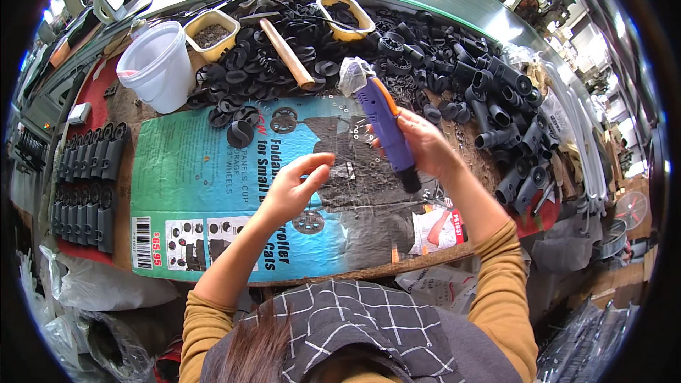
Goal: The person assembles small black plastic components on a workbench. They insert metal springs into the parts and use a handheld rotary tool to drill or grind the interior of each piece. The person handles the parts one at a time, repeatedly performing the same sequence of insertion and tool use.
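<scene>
My right hand (425,141) is closed around a purple power screwdriver (384,122) with an orange strip. Clear plastic wraps its upper end, and its black end points down toward me. My left hand (300,183) is held over a printed cardboard sheet (181,170), thumb and fingers curled, with nothing visible in it. Small rings and screws lie scattered on the sheet beside the tool. Black round plastic caps (240,133) rest at the sheet's far edge. A hammer with a wooden handle (287,53) lies on the heap of black parts behind.
A white bucket (159,72) and two yellow tubs (227,42) (367,25) stand at the back. Dark plastic fittings stand in rows (85,213) at the left. Black tubular fittings (495,111) are heaped at the right, near white tubes (580,133).
</scene>
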Demonstrator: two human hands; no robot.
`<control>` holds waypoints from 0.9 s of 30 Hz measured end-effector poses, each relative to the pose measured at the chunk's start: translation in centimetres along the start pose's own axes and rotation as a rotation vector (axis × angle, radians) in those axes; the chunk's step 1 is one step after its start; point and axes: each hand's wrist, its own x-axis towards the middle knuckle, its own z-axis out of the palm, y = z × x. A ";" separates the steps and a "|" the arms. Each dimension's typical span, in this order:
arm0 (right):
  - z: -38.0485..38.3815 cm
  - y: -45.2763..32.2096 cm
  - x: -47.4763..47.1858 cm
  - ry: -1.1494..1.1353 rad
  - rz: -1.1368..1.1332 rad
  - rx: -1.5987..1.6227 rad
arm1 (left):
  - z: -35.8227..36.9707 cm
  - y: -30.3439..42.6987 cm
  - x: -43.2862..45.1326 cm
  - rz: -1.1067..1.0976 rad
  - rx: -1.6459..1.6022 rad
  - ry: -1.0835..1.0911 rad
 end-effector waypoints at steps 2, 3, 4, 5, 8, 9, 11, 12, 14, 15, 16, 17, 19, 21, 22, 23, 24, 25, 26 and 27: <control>1.9 2.2 -0.2 -0.072 -0.009 0.187 | 1.4 -0.1 1.9 -0.053 -0.309 -0.017; 2.5 2.9 0.2 -0.117 0.053 0.353 | 2.0 -0.1 2.9 -0.101 -0.450 -0.022; 3.0 3.7 0.4 -0.154 0.058 0.372 | 2.3 -0.1 4.0 -0.127 -0.553 -0.049; 3.4 4.4 0.7 -0.190 0.062 0.393 | 2.6 0.0 5.0 -0.153 -0.654 -0.078; 3.2 4.6 1.6 0.068 0.126 0.061 | 3.5 0.1 7.5 -0.177 -0.770 -0.048; 3.0 4.4 1.8 0.092 0.076 -0.091 | 3.9 0.0 8.2 -0.180 -0.791 -0.032; 2.2 4.0 2.2 0.152 -0.016 -0.415 | 4.9 0.0 9.6 -0.192 -0.845 0.005; 1.9 3.8 2.7 0.217 -0.099 -0.509 | 5.8 0.0 10.2 -0.129 -0.799 0.088; 1.4 4.0 3.3 0.319 -0.284 -0.842 | 7.4 -0.2 11.3 -0.051 -0.691 0.245; 1.2 4.3 3.6 0.410 -0.321 -0.984 | 8.2 -0.3 11.7 -0.009 -0.620 0.312; 1.1 4.6 3.7 0.404 -0.231 -0.854 | 8.4 -0.5 12.2 0.000 -0.550 0.365; 1.1 5.1 3.7 0.448 -0.304 -0.804 | 8.7 -0.9 12.2 0.092 -0.470 0.363; 0.7 5.4 3.2 0.409 -0.274 -0.436 | 7.7 -1.7 12.5 0.193 -0.127 0.342; -0.1 4.7 2.3 0.434 -0.231 -0.219 | 5.9 -2.8 12.0 0.196 -0.054 0.262; -0.4 4.3 2.1 0.452 -0.270 -0.156 | 4.8 -3.4 11.5 0.166 0.124 0.217; -0.7 3.7 1.7 0.482 -0.284 -0.164 | 3.7 -3.9 11.0 0.199 0.295 0.189; -1.0 3.3 1.2 0.523 -0.270 -0.156 | 2.9 -4.3 10.3 0.182 0.434 0.179; -1.3 2.9 0.9 0.517 -0.290 -0.139 | 2.3 -4.5 9.7 0.239 0.596 0.209; -1.5 2.6 0.4 0.531 -0.308 -0.153 | 1.7 -4.6 9.3 0.297 0.757 0.239; -1.5 2.5 -0.1 0.564 -0.317 -0.174 | 1.5 -4.5 9.0 0.296 0.940 0.239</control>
